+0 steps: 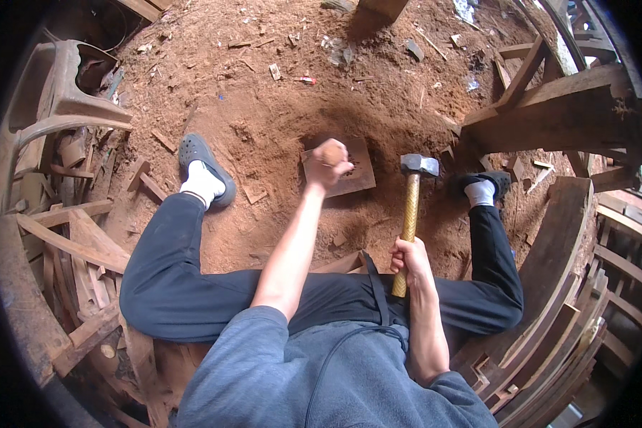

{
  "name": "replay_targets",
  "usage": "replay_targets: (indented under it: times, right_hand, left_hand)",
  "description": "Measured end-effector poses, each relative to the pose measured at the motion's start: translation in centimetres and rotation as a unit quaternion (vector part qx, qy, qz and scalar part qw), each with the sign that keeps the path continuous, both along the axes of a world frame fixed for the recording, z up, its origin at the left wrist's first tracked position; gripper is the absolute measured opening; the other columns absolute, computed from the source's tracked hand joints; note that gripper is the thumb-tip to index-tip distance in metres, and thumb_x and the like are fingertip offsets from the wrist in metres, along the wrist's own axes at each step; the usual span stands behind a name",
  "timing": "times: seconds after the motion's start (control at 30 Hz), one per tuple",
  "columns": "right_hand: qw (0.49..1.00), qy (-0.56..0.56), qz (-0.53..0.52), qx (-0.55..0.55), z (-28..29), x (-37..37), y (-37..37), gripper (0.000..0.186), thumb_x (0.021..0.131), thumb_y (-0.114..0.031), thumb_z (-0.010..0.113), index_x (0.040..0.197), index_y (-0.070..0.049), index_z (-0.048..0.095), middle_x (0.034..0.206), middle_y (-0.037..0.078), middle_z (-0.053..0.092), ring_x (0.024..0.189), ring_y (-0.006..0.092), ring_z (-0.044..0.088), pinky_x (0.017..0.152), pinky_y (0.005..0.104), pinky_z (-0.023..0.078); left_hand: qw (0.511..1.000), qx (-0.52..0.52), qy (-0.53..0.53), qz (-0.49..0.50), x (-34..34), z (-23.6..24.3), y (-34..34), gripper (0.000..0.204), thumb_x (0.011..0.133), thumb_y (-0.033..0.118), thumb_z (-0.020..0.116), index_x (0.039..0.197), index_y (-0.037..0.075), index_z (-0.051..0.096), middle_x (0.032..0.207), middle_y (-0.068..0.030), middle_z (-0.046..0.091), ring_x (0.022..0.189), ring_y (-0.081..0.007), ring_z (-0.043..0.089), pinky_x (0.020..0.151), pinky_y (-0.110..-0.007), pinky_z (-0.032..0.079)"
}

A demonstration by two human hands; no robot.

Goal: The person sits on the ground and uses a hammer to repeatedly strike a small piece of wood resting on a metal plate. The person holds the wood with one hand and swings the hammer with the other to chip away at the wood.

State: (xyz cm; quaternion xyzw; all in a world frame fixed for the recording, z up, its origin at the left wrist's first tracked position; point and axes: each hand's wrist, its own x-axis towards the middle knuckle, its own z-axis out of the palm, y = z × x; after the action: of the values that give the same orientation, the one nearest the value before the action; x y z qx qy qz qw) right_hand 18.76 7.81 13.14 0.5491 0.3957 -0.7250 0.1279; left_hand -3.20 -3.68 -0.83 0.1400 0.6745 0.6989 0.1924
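My right hand (411, 258) is closed around the yellow patterned handle of a hammer (410, 207). Its grey metal head points away from me, just right of a flat square board (358, 177) on the ground. Over the board's left part, my left hand (326, 171) is closed on a wooden piece with a round end (332, 153), seen from above. What lies below that end is hidden by the hand. Small dark marks show on the board beside my fingers.
Sawdust and wood scraps (255, 194) cover the ground. A worn chair (71, 121) stands at the left, with curved wooden parts (71, 242) piled below it. Heavy timbers (549, 121) stand at the right, and long planks (549, 264) lie by my right knee.
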Motion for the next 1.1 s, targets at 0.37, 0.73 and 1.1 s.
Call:
replay_targets:
  times: [0.37,0.73,1.1]
  right_hand:
    - [0.937,-0.042,-0.069,-0.339,-1.5,-1.8,-2.1,0.021,0.075,0.003,0.05,0.067,-0.011,0.036,0.05,-0.006,0.036,0.036,0.0037,0.033,0.034,0.0224,0.034]
    - [0.934,0.013,-0.041,-0.356,2.9,-1.6,-2.7,0.022,0.074,0.006,0.053,0.081,-0.011,0.041,0.053,-0.006,0.036,0.036,0.0045,0.034,0.035,0.0232,0.032]
    - [0.915,-0.01,-0.15,-0.374,-1.3,-2.2,-1.5,0.023,0.074,0.002,0.05,0.063,-0.013,0.037,0.048,-0.008,0.033,0.036,0.003,0.031,0.034,0.0207,0.032]
  left_hand:
    - [0.988,0.011,0.004,-0.154,0.9,0.1,-0.8,0.028,0.061,0.008,0.078,0.075,0.008,0.055,0.066,0.004,0.053,0.061,-0.0069,0.05,0.056,-0.024,0.042]
    - [0.928,0.3,-0.217,0.03,-0.9,1.3,-3.3,0.028,0.054,-0.004,0.065,0.074,0.008,0.049,0.068,-0.0028,0.051,0.066,-0.0175,0.053,0.066,-0.03,0.042]
    - [0.983,-0.117,0.135,0.036,3.3,1.5,2.4,0.034,0.065,0.021,0.083,0.08,0.005,0.057,0.075,-0.0053,0.057,0.072,-0.0187,0.058,0.066,-0.031,0.047]
